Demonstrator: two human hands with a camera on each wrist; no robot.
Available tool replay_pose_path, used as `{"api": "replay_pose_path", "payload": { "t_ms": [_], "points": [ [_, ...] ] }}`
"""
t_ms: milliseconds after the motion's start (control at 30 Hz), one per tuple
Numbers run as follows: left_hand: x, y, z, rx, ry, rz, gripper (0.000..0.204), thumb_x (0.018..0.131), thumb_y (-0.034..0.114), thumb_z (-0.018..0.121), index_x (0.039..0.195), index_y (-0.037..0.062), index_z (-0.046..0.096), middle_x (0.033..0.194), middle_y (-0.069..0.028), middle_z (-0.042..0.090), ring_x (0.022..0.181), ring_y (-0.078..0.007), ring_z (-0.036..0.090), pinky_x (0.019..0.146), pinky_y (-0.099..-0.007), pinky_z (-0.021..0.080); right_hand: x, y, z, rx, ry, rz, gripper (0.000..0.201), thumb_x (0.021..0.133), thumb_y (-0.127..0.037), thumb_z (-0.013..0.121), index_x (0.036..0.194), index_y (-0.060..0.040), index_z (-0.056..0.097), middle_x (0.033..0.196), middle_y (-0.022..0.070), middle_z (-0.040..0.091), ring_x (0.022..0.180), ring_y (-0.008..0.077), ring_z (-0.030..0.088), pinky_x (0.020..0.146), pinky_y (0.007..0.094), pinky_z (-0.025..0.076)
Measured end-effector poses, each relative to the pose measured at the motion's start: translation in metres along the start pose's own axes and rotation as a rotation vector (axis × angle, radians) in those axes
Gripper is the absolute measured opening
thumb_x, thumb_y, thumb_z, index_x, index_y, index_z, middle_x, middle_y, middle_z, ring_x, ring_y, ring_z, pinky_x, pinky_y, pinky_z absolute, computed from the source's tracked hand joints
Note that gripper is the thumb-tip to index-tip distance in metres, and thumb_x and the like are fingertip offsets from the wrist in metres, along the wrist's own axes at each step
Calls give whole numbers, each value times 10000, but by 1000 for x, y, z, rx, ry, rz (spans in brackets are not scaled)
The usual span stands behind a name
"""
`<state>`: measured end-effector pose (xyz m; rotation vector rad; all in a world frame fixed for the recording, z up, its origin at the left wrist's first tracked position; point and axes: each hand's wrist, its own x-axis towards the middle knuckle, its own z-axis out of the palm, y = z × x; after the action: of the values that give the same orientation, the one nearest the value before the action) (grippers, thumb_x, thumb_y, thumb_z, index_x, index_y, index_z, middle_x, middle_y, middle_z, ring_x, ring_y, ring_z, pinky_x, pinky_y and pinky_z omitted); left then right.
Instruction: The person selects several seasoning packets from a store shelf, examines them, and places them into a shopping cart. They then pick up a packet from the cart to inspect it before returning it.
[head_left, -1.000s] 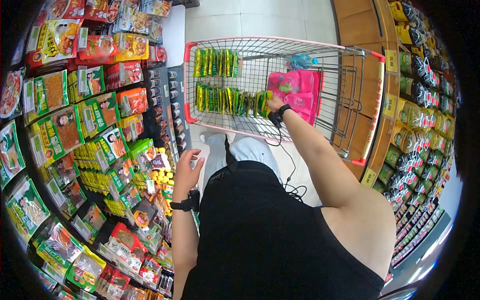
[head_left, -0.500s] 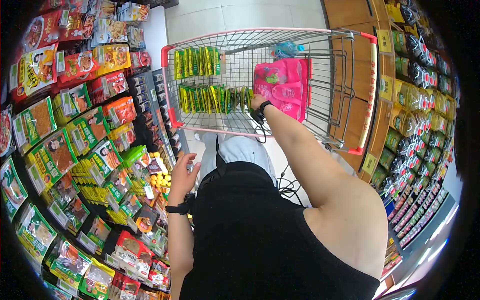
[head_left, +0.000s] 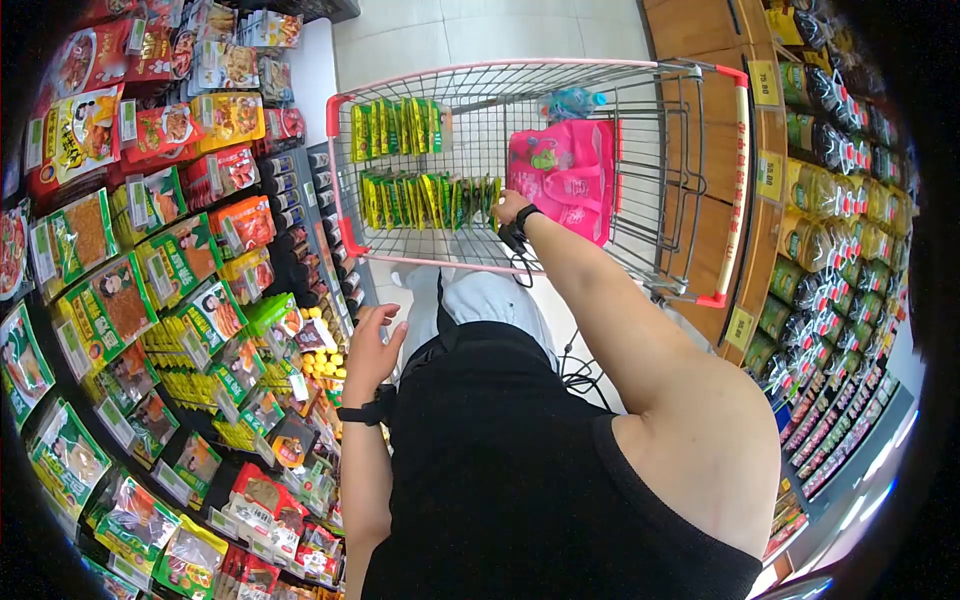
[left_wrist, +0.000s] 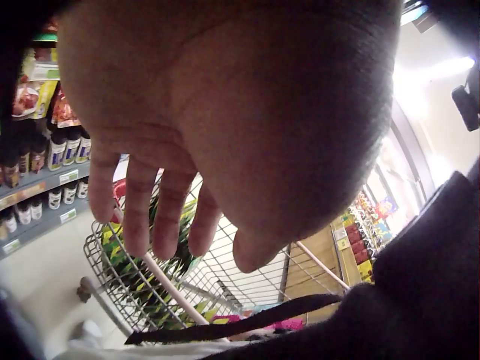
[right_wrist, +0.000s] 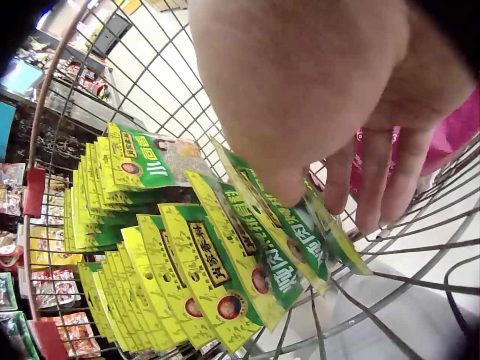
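In the head view, my right hand (head_left: 509,208) is inside the cart at the right end of the nearer row of yellow-green packets (head_left: 420,201). Seen from the right wrist, that hand (right_wrist: 315,97) pinches the end packets (right_wrist: 330,229), thumb on one side and fingers behind; the exact number held is hidden. These packets (right_wrist: 202,277) stand upright, leaning on one another. A second row (head_left: 395,128) lies along the cart's far side. My left hand (head_left: 374,345) hangs outside the cart with relaxed fingers, holding nothing; the left wrist view shows its palm (left_wrist: 225,127).
A pink bag (head_left: 565,180) and a clear blue bottle (head_left: 572,103) lie in the wire cart (head_left: 480,66). Shelves of hanging packets (head_left: 180,250) rise on the left, bottles (head_left: 830,200) on the right. A black cable (head_left: 582,372) dangles beside my leg.
My right hand has shifted slightly left, bringing the end packets closer against the row. The cart sits further left in the head view than a second ago. My left hand stays relaxed.
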<state>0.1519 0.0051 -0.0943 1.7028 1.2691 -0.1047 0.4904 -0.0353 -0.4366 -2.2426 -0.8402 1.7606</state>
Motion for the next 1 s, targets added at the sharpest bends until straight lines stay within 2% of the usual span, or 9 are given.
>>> {"api": "replay_pose_path", "payload": {
  "t_ms": [367, 467, 500, 533, 567, 667, 733, 900, 1000],
  "points": [
    [-11, -20, 3, -70, 78, 49, 292, 858, 191, 677, 1096, 33, 611, 1013, -127, 635, 905, -268, 621, 813, -363, 494, 8, 17, -20, 404, 117, -82, 457, 905, -164, 485, 1339, -21, 506, 811, 93, 661, 530, 184, 602, 430, 324, 474],
    [-14, -35, 2, -86, 141, 90, 297, 846, 204, 688, 1083, 38, 621, 1002, -122, 635, 887, -266, 627, 800, -365, 500, -15, 2, -38, 136, 96, -181, 380, 820, -41, 572, 1199, -64, 579, 749, 94, 630, 490, 209, 576, 427, 338, 448],
    [-18, -33, -3, -66, 170, 102, 294, 844, 207, 690, 1075, 37, 625, 997, -123, 638, 881, -272, 631, 797, -368, 503, -2, 24, -38, 346, 90, -121, 326, 848, -102, 577, 1172, -72, 601, 763, 110, 658, 550, 233, 611, 483, 364, 481],
    [-21, -39, -5, -83, 195, 130, 296, 842, 206, 692, 1076, 38, 625, 997, -125, 639, 888, -273, 632, 797, -368, 504, 22, 48, -32, -10, 424, -329, 277, 869, -189, 581, 1106, -54, 634, 795, 144, 687, 667, 275, 652, 602, 397, 522],
    [-24, -50, -7, -90, 229, 149, 298, 840, 206, 695, 1077, 39, 625, 997, -127, 640, 895, -274, 634, 796, -367, 504, 4, 31, -38, -135, 508, -392, 282, 888, -271, 563, 1006, -36, 663, 841, 170, 698, 783, 306, 664, 707, 420, 524],
    [-36, -70, -24, -132, 353, 162, 267, 846, 193, 692, 1059, 44, 634, 974, -119, 647, 892, -274, 642, 793, -363, 506, -72, -48, -39, -14, 390, -309, 275, 902, -248, 519, 871, -5, 644, 777, 179, 666, 706, 296, 648, 659, 439, 505],
    [-45, -85, -39, -200, 415, 146, 236, 855, 187, 686, 1037, 44, 641, 952, -108, 654, 873, -262, 647, 783, -354, 507, -40, -34, -25, 190, 204, -235, 278, 948, -196, 429, 818, -26, 606, 687, 153, 632, 596, 209, 634, 512, 393, 494],
    [-75, -105, -79, -364, 613, 143, 180, 871, 176, 675, 985, 38, 655, 904, -83, 675, 815, -212, 652, 734, -320, 507, 51, 6, 22, -1179, 275, -635, 154, 776, -174, 604, 763, -26, 647, 829, 217, 669, 785, 329, 677, 709, 474, 526],
    [-79, -140, -85, -630, 796, 229, 130, 891, 143, 662, 972, 41, 659, 833, -33, 667, 749, -118, 626, 688, -266, 490, -26, -63, 43, -1080, 351, -816, 196, 813, -225, 582, 753, -41, 608, 716, 135, 645, 673, 306, 647, 566, 475, 505]
  ]
}}
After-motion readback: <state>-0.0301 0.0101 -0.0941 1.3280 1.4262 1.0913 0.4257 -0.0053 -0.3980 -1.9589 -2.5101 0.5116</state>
